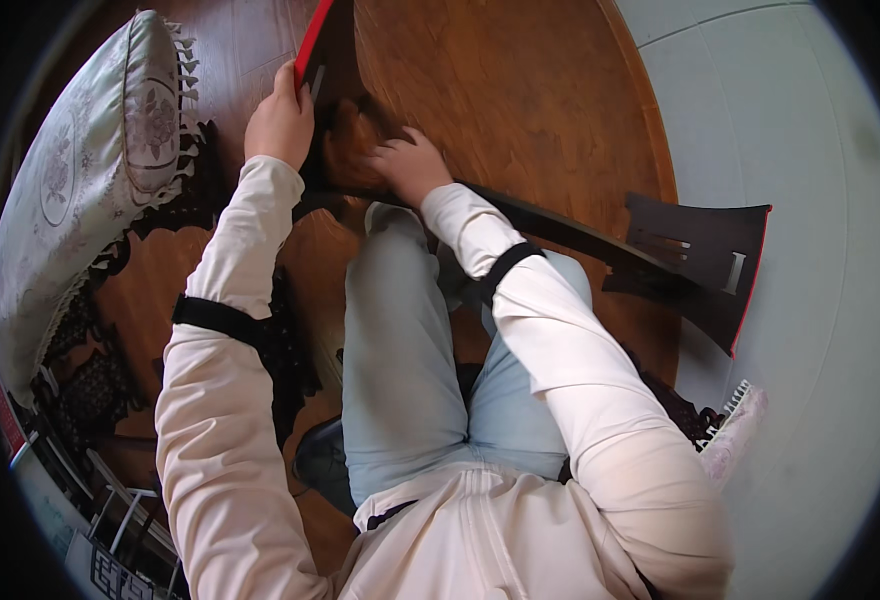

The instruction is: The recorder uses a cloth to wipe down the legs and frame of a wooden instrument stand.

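My left hand [281, 120] grips a dark panel [333, 52] along its red edge, at the top of the view. My right hand [414, 163] is at the middle of the same dark piece, beside a blurred brown and dark patch. Whether its fingers close on anything is unclear. From beneath my right forearm a long dark bar [560, 221] runs right to a second dark panel [699, 266]. That panel has several slots and a red outer edge. Both panels look alike, and the bar's left end is hidden by blur and my hand.
A brown wooden surface [500, 97] with a curved edge lies ahead, bordering a pale lined surface [785, 135]. Left stands a tasselled floral cushion [72, 172] by dark lace-like cloth. Another tasselled item [736, 435] is at right, and a pale metal frame [121, 517] lower left.
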`<state>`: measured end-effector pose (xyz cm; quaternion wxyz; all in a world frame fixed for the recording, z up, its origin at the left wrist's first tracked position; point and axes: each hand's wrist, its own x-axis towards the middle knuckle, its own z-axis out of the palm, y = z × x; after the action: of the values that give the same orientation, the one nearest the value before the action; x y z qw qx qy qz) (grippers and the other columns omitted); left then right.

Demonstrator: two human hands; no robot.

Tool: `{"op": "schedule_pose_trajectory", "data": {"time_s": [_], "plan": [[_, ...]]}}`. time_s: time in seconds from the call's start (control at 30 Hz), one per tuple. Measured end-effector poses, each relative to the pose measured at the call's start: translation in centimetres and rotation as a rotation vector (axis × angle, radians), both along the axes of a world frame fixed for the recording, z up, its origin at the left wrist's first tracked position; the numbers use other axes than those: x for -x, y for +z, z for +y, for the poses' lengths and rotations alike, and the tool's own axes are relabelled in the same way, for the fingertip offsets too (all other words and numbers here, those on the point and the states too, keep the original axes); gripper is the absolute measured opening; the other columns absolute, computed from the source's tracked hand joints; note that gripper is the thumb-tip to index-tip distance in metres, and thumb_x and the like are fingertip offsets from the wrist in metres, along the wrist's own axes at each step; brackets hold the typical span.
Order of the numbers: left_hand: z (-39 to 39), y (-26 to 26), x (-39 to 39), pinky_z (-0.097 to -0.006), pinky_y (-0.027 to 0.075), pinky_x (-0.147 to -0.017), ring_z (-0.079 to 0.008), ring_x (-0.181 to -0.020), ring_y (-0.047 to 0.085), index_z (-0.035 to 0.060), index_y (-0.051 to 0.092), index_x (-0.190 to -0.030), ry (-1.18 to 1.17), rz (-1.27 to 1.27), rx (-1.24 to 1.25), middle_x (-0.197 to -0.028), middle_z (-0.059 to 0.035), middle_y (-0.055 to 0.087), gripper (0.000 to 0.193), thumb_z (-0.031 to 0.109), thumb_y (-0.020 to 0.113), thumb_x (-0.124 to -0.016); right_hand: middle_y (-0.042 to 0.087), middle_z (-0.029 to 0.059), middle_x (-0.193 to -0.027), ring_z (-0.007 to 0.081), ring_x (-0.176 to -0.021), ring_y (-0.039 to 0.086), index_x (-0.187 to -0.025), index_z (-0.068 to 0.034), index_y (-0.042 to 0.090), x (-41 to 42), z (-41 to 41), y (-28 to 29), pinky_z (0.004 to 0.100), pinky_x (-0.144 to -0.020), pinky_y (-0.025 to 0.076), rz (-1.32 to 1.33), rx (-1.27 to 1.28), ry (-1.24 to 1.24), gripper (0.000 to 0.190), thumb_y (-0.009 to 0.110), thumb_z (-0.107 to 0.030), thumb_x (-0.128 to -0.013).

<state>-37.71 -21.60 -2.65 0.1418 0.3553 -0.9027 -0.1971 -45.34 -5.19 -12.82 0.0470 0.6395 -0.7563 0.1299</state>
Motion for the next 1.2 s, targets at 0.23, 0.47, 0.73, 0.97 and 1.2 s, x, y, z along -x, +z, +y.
{"op": "schedule_pose_trajectory", "data": {"time_s": [0.23,0.47,0.73,0.97,1.2], "plan": [[0.1,-0.1,0.7,-0.047,0.044,-0.067,-0.0398,-0.076,0.056,0.011,0.04,-0.114,-0.002,-0.035,-0.002,-0.082,-0.0224,0.059,0.032,0.024,0.039,-0.085,0.06,0.0072,-0.093,0.0205,-0.095,0.053,-0.09,-0.013,0.06,4.2,8.9,-0.8,0.0348,-0.084,0.04,-0.049,-0.027,0.0,0.022,0.047,-0.012,-0.072],[-0.3,-0.4,0.9,-0.0467,0.044,-0.069,-0.04,-0.078,0.055,0.0113,0.041,-0.113,0.003,-0.006,0.01,-0.084,-0.0227,0.059,0.032,0.026,0.039,-0.085,0.057,0.0097,-0.087,0.0257,-0.087,0.054,-0.076,-0.007,0.058,10.2,19.6,1.2,0.0345,-0.074,0.044,-0.07,-0.36,0.01,0.012,0.049,-0.01,-0.07],[-0.3,-0.5,0.2,-0.047,0.043,-0.069,-0.0389,-0.078,0.056,0.0115,0.041,-0.113,0.01,-0.017,0.009,-0.083,-0.0213,0.059,0.032,0.027,0.039,-0.084,0.057,0.0175,-0.093,0.0314,-0.085,0.056,-0.086,-0.01,0.059,12.4,39.5,3.3,0.0396,-0.072,0.046,0.001,-1.005,-0.79,0.016,0.047,-0.015,-0.077],[0.3,0.4,1.2,-0.0467,0.043,-0.069,-0.0381,-0.078,0.056,0.0119,0.042,-0.112,-0.001,-0.004,0.004,-0.084,-0.0203,0.059,0.031,0.027,0.039,-0.085,0.059,0.0125,-0.099,0.0251,-0.097,0.054,-0.102,-0.008,0.057,16.2,41.2,0.3,0.032,-0.084,0.042,-0.523,0.035,-1.179,0.031,0.052,-0.005,-0.072],[0.0,0.7,0.2,-0.0444,0.041,-0.073,-0.0388,-0.086,0.053,0.0101,0.044,-0.111,0.028,-0.028,-0.036,-0.091,-0.0214,0.057,0.031,0.026,0.038,-0.086,0.057,0.012,-0.101,0.0183,-0.093,0.054,-0.104,0.003,0.052,14.4,15.0,4.8,0.0271,-0.082,0.042,-1.061,0.552,-0.722,0.034,0.044,0.004,-0.071]]}}
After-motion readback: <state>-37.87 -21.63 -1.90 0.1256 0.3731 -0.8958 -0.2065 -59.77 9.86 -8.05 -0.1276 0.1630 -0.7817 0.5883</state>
